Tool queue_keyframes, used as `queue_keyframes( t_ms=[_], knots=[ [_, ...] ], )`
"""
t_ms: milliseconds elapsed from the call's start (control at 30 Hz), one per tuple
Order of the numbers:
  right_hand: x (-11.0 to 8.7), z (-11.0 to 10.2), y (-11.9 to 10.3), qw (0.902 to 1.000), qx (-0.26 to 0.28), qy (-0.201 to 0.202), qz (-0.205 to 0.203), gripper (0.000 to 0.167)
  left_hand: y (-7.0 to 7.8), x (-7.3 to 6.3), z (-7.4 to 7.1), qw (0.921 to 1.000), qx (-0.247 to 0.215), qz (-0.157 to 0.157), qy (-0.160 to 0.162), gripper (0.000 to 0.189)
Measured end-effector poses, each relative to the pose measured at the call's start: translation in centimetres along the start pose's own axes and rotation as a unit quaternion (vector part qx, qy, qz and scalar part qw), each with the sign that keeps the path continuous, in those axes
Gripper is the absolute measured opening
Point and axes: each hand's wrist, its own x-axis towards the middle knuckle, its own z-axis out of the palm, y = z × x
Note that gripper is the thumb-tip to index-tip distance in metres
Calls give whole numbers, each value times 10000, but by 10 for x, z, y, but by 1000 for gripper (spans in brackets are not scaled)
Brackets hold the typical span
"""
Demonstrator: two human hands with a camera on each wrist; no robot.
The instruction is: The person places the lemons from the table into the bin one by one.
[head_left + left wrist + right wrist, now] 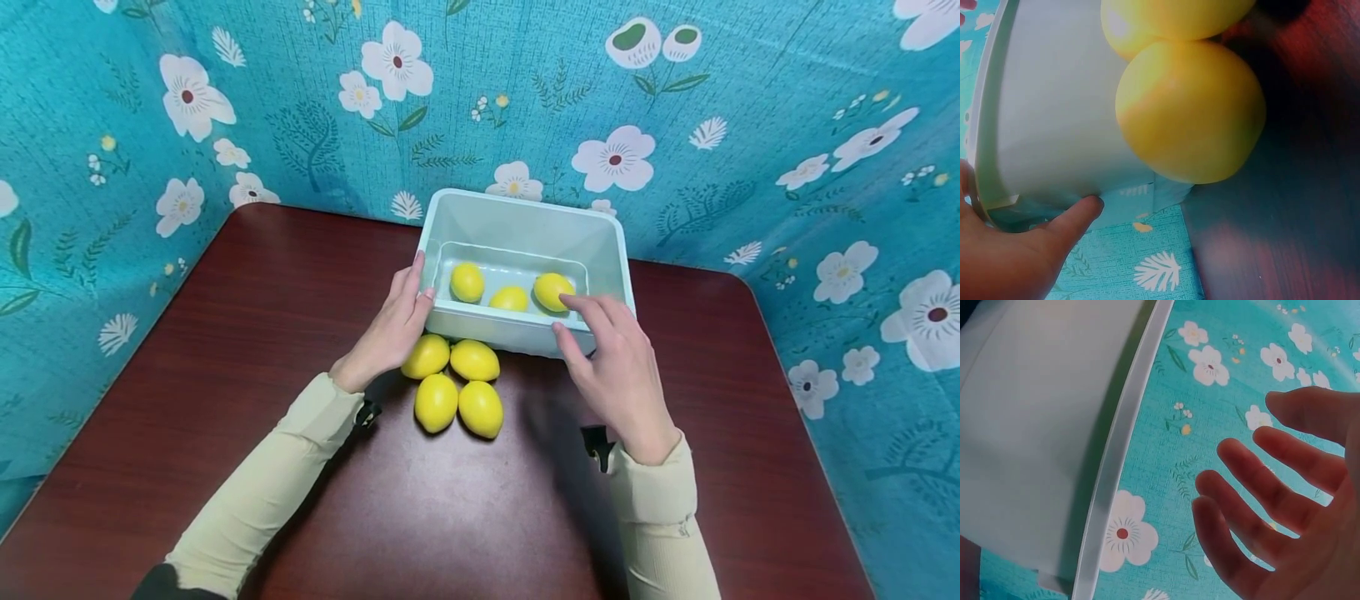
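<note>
A pale blue-green plastic box (517, 333) stands at the back of the table with three lemons (467, 282) on its floor. At its left side my left hand (393, 325) holds the wall, with the thumb at the rim and the fingers along the outside. My right hand (618, 358) hovers over the near right rim, fingers spread and slightly bent. Nothing is between them in the right wrist view. Its index fingertip overlaps the rightmost lemon (552, 292) in the head view. Several more lemons (480, 409) sit in a cluster before the box, close to my left wrist.
The dark reddish-brown table (450, 517) extends to both sides and toward me. A turquoise flowered cloth (487, 108) hangs behind the box and down both sides of the table.
</note>
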Motion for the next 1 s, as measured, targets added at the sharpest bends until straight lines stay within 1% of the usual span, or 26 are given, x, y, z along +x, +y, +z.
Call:
queue_keyframes(
  t_ms=[267,367,467,567,700,800,900,1000],
  knots=[
    [-4,6,-5,9997,90,-189,-128,33,2,4,-3,9999,-23,132,49,60],
    [-8,9,-8,9991,61,-334,-255,33,2,3,-3,9999,-15,100,26,60],
    [-14,16,-11,9973,-50,-605,-414,33,0,0,-1,10000,-22,43,-11,61],
    [-20,24,-15,9940,-203,-973,-462,32,-1,-3,1,10000,-48,29,-30,61],
    [-29,36,-21,9864,-368,-1549,-411,31,-1,-5,3,10000,-42,50,-5,61],
    [-35,45,-25,9803,-440,-1880,-417,31,0,-6,4,10000,-20,32,16,61],
    [-41,53,-27,9764,-522,-2030,-523,33,2,-6,3,10000,-4,17,44,61],
    [-48,62,-29,9740,-659,-2053,-699,37,3,-7,2,10000,18,-15,53,61]
  ],
)
